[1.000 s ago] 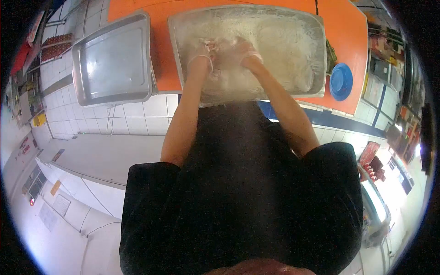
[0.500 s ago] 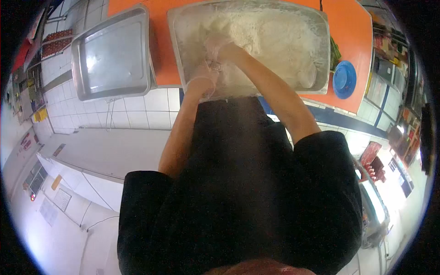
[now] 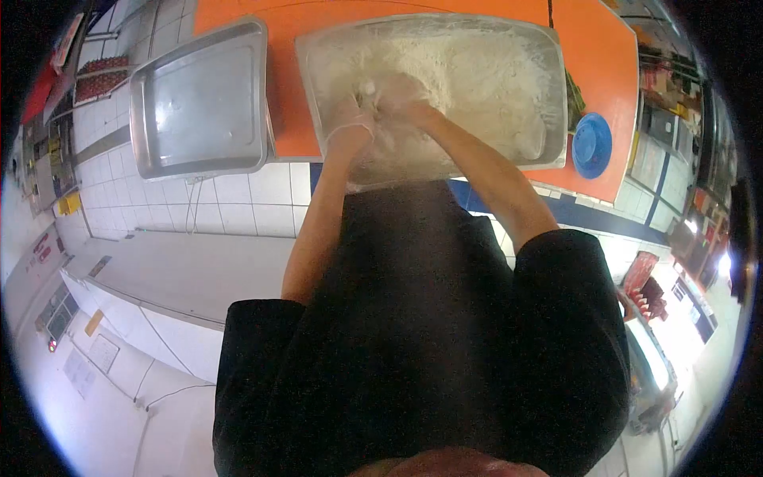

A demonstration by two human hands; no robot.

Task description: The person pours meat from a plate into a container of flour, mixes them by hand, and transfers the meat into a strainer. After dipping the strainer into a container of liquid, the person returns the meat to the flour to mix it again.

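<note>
A large rectangular tub (image 3: 554, 103) stands on the orange table, with pale flour (image 3: 477, 67) spread across its inside. Both hands are down in its left part. My left hand (image 3: 350, 123) is near the left wall, dusted white, its fingers blurred against the flour. Close to its right, my right hand (image 3: 404, 97) reaches in, also coated and smeared by motion. A small whitish lump shows between the two hands. Whether either hand holds anything cannot be made out.
An empty metal tray (image 3: 199, 103) sits left of the tub on the orange table (image 3: 290, 119). Right of the tub are a blue bowl (image 3: 592, 145) and something green (image 3: 574, 99). A long white surface (image 3: 191, 258) lies lower left.
My left hand has moved up and further into the tub. My right hand has shifted slightly right and down. The tub and tray appear a little lower in view.
</note>
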